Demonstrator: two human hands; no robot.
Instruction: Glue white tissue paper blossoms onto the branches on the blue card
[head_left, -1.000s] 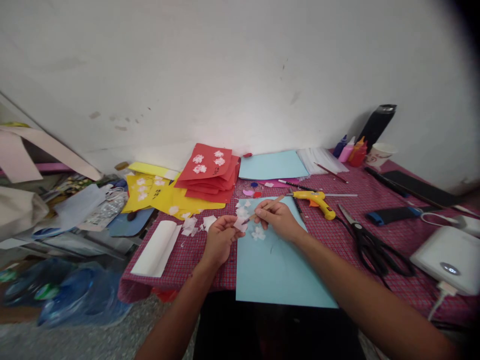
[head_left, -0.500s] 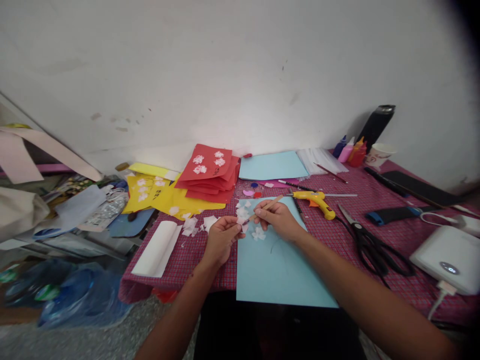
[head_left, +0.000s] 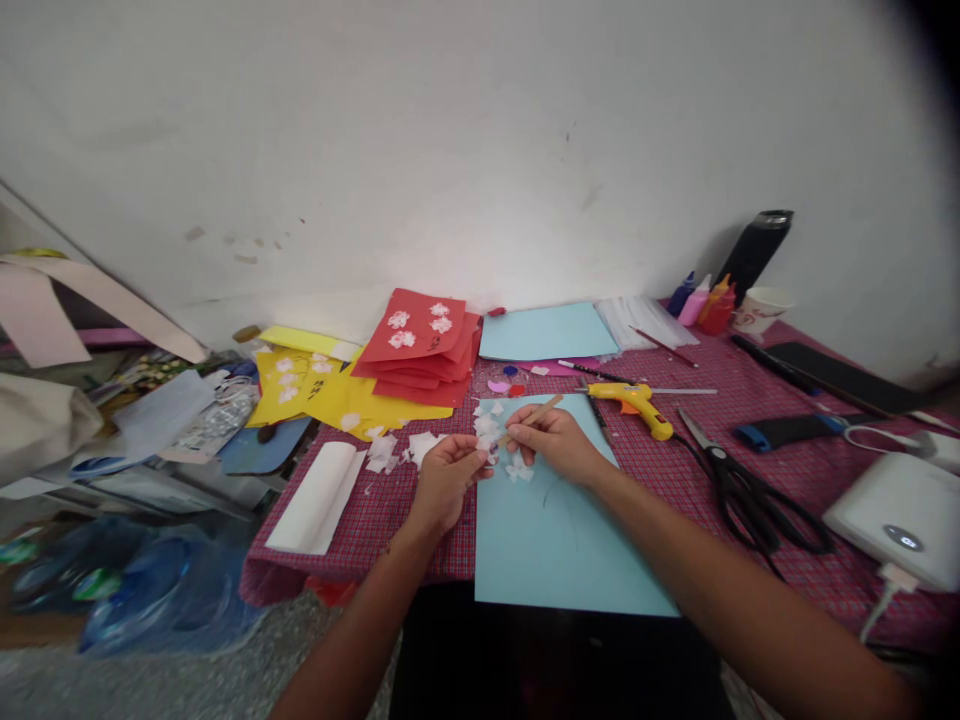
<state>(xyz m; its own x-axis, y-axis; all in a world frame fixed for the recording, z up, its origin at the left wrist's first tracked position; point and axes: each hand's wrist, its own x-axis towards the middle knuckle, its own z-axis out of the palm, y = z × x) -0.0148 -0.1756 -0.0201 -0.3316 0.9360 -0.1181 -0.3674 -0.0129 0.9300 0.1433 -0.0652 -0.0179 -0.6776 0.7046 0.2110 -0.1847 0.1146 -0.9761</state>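
My left hand [head_left: 451,478] pinches a small white paper piece [head_left: 491,455] between thumb and fingertips, at the left edge of a light blue sheet [head_left: 555,550]. My right hand [head_left: 551,440] holds a flat wooden stick [head_left: 544,409], slanted, its lower end close to that paper piece. Just below the fingertips a white paper flower [head_left: 519,468] lies on the blue sheet. More white paper petals [head_left: 489,412] sit on the sheet's upper left corner, partly behind the hands. Thin dark lines mark the sheet below the flower.
Left of the hands are paper scraps [head_left: 382,453] and a white paper roll [head_left: 315,498]. Red cards [head_left: 420,345] and yellow sheets [head_left: 341,395] lie behind. To the right are a yellow glue gun [head_left: 634,402], black scissors [head_left: 750,495], a white power bank [head_left: 896,520] and a paper cup [head_left: 759,310].
Both hands stay nearly in place. The stick and the paper piece at the fingertips have shifted very slightly, and the whole view has moved a little.
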